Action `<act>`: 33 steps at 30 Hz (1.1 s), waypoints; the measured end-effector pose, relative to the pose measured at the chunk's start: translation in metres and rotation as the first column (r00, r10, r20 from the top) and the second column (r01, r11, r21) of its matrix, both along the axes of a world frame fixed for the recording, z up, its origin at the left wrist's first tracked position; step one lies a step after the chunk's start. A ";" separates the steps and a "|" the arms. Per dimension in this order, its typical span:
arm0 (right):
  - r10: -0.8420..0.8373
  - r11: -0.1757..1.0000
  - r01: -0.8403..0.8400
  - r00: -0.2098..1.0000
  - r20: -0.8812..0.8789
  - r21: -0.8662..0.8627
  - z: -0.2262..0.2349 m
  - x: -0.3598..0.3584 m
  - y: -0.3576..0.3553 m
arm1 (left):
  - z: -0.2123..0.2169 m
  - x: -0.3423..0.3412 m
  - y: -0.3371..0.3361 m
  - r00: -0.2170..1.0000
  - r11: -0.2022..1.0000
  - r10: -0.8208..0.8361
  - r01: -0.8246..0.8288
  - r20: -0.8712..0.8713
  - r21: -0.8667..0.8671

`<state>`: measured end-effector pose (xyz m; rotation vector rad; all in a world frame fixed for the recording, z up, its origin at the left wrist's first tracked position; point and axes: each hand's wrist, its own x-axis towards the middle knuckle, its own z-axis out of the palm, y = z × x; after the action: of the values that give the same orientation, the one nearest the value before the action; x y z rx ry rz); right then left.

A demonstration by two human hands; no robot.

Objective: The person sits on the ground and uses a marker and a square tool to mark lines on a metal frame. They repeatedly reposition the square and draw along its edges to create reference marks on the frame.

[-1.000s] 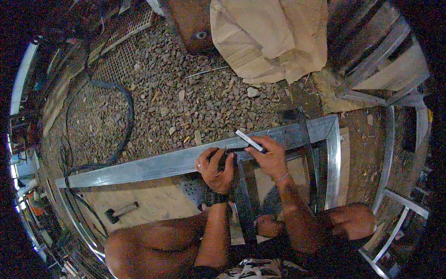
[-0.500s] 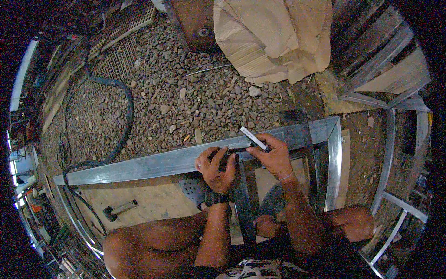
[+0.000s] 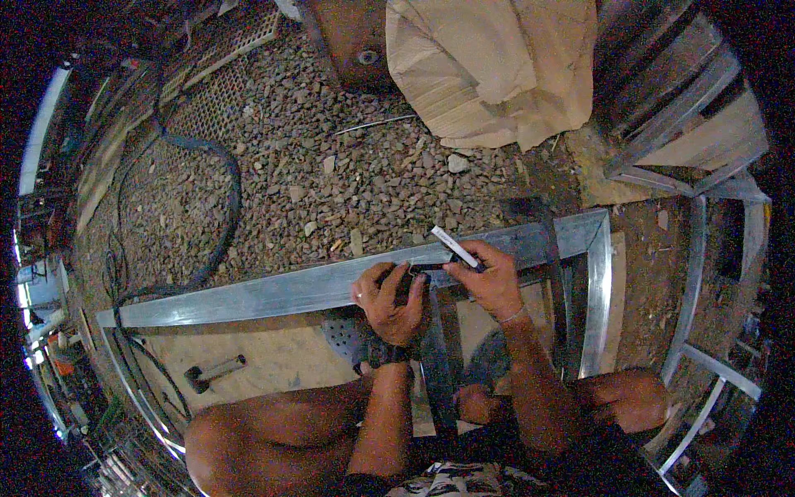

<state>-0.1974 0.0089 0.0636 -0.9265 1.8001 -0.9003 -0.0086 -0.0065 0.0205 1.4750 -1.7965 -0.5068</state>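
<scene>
My right hand [image 3: 487,280] pinches a white pen-like stick [image 3: 453,246] with a black end, tilted over a long galvanised metal tube [image 3: 248,296]. My left hand [image 3: 389,302] rests at the same tube with its fingers curled down. Between the two hands a thin dark piece [image 3: 429,267] lies along the tube's top. Its left end goes under my left fingers, so what they grip is hidden. Below my hands, a narrower metal bar [image 3: 439,364] meets the long tube and runs toward me.
A hammer [image 3: 214,373] lies on the pale board at left. A dark cable [image 3: 228,182] crosses the gravel and drapes over the tube. Brown cardboard [image 3: 497,74] lies at the back. More metal frames [image 3: 691,273] stand at right. A dark clamp-like bar [image 3: 556,257] crosses the tube.
</scene>
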 end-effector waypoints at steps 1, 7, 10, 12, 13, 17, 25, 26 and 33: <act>-0.002 0.999 0.003 1.000 -0.016 0.049 0.001 0.000 0.000 | -0.001 0.000 0.000 1.000 1.000 -0.003 0.003 -0.004 0.005; 0.012 1.000 -0.012 0.998 -0.054 0.007 -0.001 -0.001 0.001 | -0.001 0.002 -0.002 1.000 1.000 -0.023 0.023 0.014 -0.008; 0.005 0.999 -0.006 1.000 -0.026 -0.036 -0.006 -0.002 0.003 | -0.001 0.002 0.000 1.000 1.000 -0.025 0.025 0.015 0.017; 0.008 1.000 -0.009 1.000 -0.028 -0.030 -0.005 -0.002 0.002 | -0.002 0.002 0.001 1.000 0.999 -0.022 0.021 0.014 0.037; 0.014 1.000 -0.014 0.999 -0.040 -0.022 -0.003 -0.002 0.001 | -0.002 0.002 0.001 1.000 0.999 -0.023 0.022 0.015 0.037; 0.021 0.999 -0.023 0.997 -0.078 -0.025 0.003 -0.001 -0.001 | 0.002 0.001 0.000 0.999 0.999 -0.032 0.031 0.016 0.032; 0.004 0.998 -0.006 0.999 -0.041 -0.063 -0.005 -0.001 0.001 | -0.004 0.000 0.004 1.000 1.000 -0.016 0.015 0.019 0.009; 0.006 0.997 -0.008 0.999 -0.032 -0.076 -0.006 -0.002 0.002 | -0.004 0.000 0.004 1.000 1.000 -0.015 0.015 0.014 0.017; -0.079 0.996 0.079 0.997 0.004 -0.047 -0.015 -0.005 0.004 | 0.002 -0.004 0.003 1.000 0.999 0.024 -0.024 -0.013 0.030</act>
<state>-0.2028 0.0132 0.0487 -0.8887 1.8308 -0.9973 -0.0122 -0.0037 0.0229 1.5079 -1.7661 -0.5320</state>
